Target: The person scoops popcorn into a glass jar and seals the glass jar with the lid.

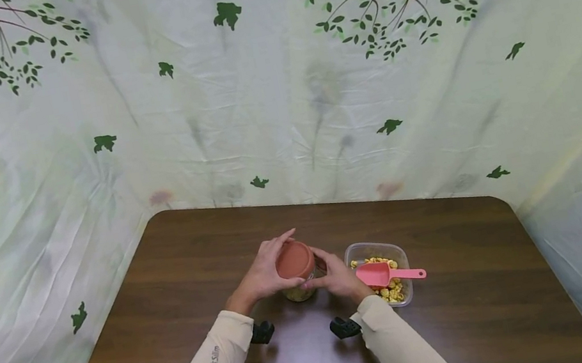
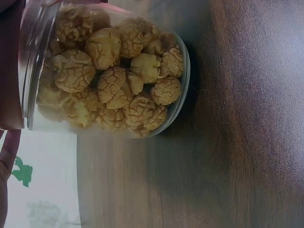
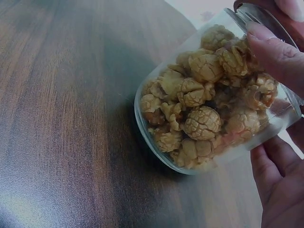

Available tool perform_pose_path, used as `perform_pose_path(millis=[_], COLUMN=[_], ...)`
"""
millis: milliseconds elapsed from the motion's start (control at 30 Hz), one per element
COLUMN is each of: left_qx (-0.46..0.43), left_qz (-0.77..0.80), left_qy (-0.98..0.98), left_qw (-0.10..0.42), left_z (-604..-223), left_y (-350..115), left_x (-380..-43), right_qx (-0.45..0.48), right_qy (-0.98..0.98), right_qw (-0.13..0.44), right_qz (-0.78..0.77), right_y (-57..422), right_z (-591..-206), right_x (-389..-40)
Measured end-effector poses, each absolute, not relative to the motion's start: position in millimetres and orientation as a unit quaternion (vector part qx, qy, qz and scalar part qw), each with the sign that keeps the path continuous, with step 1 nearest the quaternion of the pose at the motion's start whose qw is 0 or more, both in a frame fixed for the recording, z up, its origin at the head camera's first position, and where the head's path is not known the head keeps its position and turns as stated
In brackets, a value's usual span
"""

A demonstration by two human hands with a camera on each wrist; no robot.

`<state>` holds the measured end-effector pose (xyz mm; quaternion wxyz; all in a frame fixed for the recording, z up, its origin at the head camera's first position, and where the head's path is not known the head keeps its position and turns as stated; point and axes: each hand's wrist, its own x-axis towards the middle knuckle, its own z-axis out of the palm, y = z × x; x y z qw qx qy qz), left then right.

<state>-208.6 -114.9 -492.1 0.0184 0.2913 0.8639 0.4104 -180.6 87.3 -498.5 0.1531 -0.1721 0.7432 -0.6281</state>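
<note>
A clear jar (image 2: 175,61) of caramel-coloured popcorn (image 3: 202,122) stands upright on the brown table. Its round reddish-brown lid (image 1: 294,260) sits at the mouth, though the wrist views cut part of it off. My left hand (image 1: 264,274) grips the lid from the left, with thumb and fingers spread around its edge. From the other side my right hand (image 1: 337,276) holds the jar near the top, its thumb across the glass just below the lid. The head view hides most of the jar's body behind the lid and hands.
Right of the jar, close to my right hand, is a clear plastic tub (image 1: 374,244) with popcorn inside. A pink scoop (image 1: 374,275) lies on it, handle over the right rim. Leaf-printed cloth (image 1: 275,93) hangs behind the wooden table (image 1: 474,292) and at both sides.
</note>
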Motion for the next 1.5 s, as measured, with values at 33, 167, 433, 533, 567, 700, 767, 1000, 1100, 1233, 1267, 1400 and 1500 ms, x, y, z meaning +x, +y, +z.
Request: perform_pose_path(millis=[33,167,433,533,567,700,767,1000,1100,1233,1267,1400,1500], left_qx=[0.293,0.298,0.295,0.295,0.294,0.293,0.291,0.271,0.252,0.229,0.228,0.229,0.224], left_qz=[0.408,0.398,0.382,0.381,0.38,0.369,0.366,0.41,0.467,0.54,0.55,0.565,0.55], left_qy=[0.865,0.867,0.875,0.876,0.877,0.882,0.883,0.87,0.847,0.81,0.803,0.793,0.804], left_qw=[0.018,0.012,0.02,0.023,0.023,0.023,0.025,0.03,0.033,0.031,0.028,0.017,0.013], left_z=[-492.2,-492.5,-490.9,-489.6,-489.4,-489.4,-489.7,-494.8,-503.3,-513.0,-514.7,-517.9,-517.8], left_y=[-114.8,-114.5,-112.9,-112.2,-112.0,-111.4,-111.4,-112.6,-113.6,-113.5,-113.2,-110.9,-109.0], left_x=[-209.0,-210.0,-210.2,-210.4,-210.6,-211.4,-211.6,-208.8,-207.1,-203.7,-203.2,-202.8,-202.9], right_qx=[-0.174,-0.18,-0.17,-0.165,-0.162,-0.154,-0.153,-0.151,-0.149,-0.152,-0.152,-0.157,-0.161], right_qy=[0.744,0.745,0.736,0.735,0.734,0.733,0.735,0.735,0.733,0.736,0.736,0.735,0.729], right_qw=[0.152,0.147,0.153,0.156,0.158,0.166,0.165,0.167,0.168,0.164,0.164,0.159,0.155], right_qz=[-0.627,-0.625,-0.637,-0.64,-0.641,-0.641,-0.64,-0.64,-0.642,-0.64,-0.639,-0.64,-0.647], right_y=[87.2,87.0,86.7,86.8,86.8,86.9,87.1,87.2,86.8,86.0,86.0,86.2,86.9], right_z=[-498.4,-499.0,-499.6,-499.1,-498.9,-497.8,-497.4,-497.8,-497.7,-498.1,-498.6,-499.4,-499.9], right_x=[-180.7,-181.5,-182.7,-182.9,-183.0,-182.8,-182.6,-182.4,-182.3,-182.2,-182.4,-182.8,-183.1])
